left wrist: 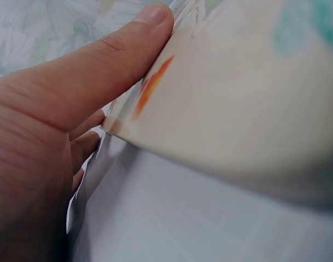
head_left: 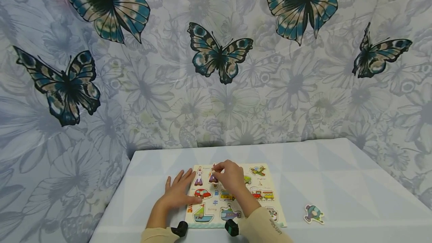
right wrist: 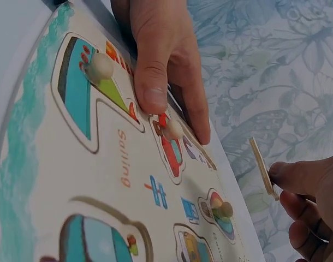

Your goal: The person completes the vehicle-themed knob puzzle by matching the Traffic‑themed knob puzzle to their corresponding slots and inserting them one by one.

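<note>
A wooden puzzle board [head_left: 217,223] with pictures of vehicles lies on the table. Above its far left part my right hand [head_left: 231,177] pinches a rocket piece [head_left: 213,178] between thumb and fingertips. In the right wrist view that flat wooden piece [right wrist: 261,166] appears nearly edge-on, raised off the board. My left hand [head_left: 179,194] rests at the board's left side, fingers spread, its thumb lying over the edge by the red car piece [head_left: 203,193]. A sailboat piece [right wrist: 73,90] with a round knob sits near that thumb. Part of the board is hidden by my right hand.
A loose teal aircraft-like piece [head_left: 314,213] lies on the white table [head_left: 337,183] to the right of the board. Black wrist devices show at both cuffs. Behind the table hangs a butterfly-printed cloth [head_left: 216,115].
</note>
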{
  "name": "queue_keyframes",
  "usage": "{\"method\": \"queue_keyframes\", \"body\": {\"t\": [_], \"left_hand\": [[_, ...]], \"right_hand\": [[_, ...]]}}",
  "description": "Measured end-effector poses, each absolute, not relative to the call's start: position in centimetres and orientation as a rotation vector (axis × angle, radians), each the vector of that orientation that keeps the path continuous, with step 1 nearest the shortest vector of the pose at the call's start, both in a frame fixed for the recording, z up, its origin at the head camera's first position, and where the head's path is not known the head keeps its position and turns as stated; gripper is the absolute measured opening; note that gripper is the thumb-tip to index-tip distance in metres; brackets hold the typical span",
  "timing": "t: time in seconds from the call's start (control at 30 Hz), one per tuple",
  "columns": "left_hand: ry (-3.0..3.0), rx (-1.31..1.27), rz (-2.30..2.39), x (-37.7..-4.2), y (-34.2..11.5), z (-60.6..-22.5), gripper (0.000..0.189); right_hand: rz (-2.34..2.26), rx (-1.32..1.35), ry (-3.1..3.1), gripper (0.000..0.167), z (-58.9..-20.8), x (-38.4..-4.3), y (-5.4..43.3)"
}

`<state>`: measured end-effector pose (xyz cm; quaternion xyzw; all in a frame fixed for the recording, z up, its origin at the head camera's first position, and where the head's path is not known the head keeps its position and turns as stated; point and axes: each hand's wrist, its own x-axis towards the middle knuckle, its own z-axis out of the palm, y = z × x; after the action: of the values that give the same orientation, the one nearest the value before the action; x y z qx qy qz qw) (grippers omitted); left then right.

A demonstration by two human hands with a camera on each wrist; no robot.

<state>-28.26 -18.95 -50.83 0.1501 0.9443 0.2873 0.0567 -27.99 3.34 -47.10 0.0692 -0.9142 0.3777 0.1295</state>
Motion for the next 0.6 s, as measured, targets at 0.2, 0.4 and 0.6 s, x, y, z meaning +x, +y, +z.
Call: {"method": "queue_keyframes", "body": {"t": [0.2, 0.4, 0.6], "left_hand": [[2.862, 0.455, 0.867, -28.2, -18.9, -50.8, 0.106], [2.865, 0.449, 0.894, -28.3, -19.0, -50.9, 0.106], [2.868, 0.481, 0.872, -28.2, -19.1, -50.7, 0.105]], "right_hand": [[0.99, 0.18, -2.666, 0.006, -48.0, -28.8, 1.9], [1.005, 0.162, -2.66, 0.007, -48.4, -29.5, 0.7], [1.009, 0.111, -2.644, 0.006, -49.3, -30.6, -0.4]]}}
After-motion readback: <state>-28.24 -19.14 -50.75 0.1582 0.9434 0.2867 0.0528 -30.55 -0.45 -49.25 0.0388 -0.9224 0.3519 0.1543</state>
